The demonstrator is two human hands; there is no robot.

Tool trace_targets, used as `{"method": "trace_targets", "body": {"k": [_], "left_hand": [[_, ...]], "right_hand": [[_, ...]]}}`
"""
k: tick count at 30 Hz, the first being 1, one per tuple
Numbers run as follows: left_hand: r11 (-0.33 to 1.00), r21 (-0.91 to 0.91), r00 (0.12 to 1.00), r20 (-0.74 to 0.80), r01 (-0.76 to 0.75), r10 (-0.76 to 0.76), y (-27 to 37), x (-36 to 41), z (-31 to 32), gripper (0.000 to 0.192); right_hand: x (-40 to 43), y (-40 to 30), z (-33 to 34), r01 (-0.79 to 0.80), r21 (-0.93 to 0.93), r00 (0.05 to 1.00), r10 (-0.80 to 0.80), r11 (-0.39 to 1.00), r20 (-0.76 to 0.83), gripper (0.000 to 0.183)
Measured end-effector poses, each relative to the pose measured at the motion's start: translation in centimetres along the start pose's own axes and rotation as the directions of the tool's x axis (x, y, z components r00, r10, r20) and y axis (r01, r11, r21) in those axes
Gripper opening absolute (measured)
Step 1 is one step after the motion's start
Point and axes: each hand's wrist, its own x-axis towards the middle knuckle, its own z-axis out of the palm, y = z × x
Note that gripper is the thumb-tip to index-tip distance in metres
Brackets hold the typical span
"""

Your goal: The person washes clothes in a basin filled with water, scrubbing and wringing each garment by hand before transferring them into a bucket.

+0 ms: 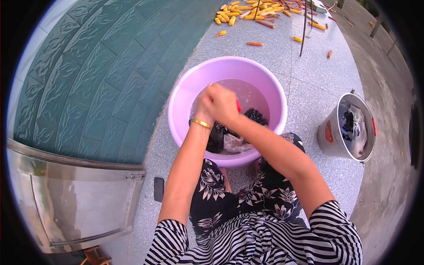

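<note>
My left hand [203, 106], with a gold bracelet [201, 124] at its wrist, is pressed against my right hand [221, 102] above a round purple plastic basin [177, 114]. Both are slightly blurred. A bit of something red [238, 105], perhaps cloth, shows past my right hand, which is closed around it; most of it is hidden. What the fingers of my left hand do is covered by the right. Below them, cloudy water [245, 89] fills part of the basin. Dark patterned cloth [217, 137] and a pale pinkish cloth [235, 144] lie wet in it.
On the right stands a metal bucket [326, 135] holding wet laundry [356, 129]. Corn cobs [261, 10] are strewn at the far end, near thin dark rods [303, 31]. A phone [159, 189] lies on the speckled floor at left, near a shiny metal panel [82, 202] and a tiled wall [109, 86].
</note>
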Motion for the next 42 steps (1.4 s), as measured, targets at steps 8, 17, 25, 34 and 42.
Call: {"method": "trace_targets", "body": {"k": [8, 17, 25, 34, 42], "left_hand": [[0.981, -0.050, 0.982, -0.011, 0.189, -0.190, -1.2, 0.0, 4.2, 0.018], [0.164, 0.959, 0.970, 0.239, -0.231, -0.035, 2.1, -1.6, 5.2, 0.045], [0.855, 0.346, 0.910, -0.004, -0.387, 0.414, 2.5, -0.5, 6.4, 0.017], [0.968, -0.200, 0.972, -0.205, -0.154, 0.113, 3.5, -1.1, 3.7, 0.026], [0.980, -0.137, 0.934, -0.345, -0.144, 0.089, 1.3, -0.3, 3.3, 0.027]], "right_hand": [[3.5, 6.0, -2.6, -0.180, -0.144, 0.983, 0.173, 0.973, -0.057, 0.034], [5.0, 6.5, -3.8, -0.679, 0.674, 0.734, 0.245, 0.290, 0.633, 0.038], [2.0, 11.0, -4.8, -0.507, 0.404, 0.571, -0.054, 0.762, 0.819, 0.055], [4.4, 9.8, -5.6, -0.535, 0.844, 0.738, 0.500, 0.025, 0.453, 0.027], [0.4, -1.2, -3.3, 0.354, 0.269, 0.871, -0.421, 0.896, 0.253, 0.017]]}}
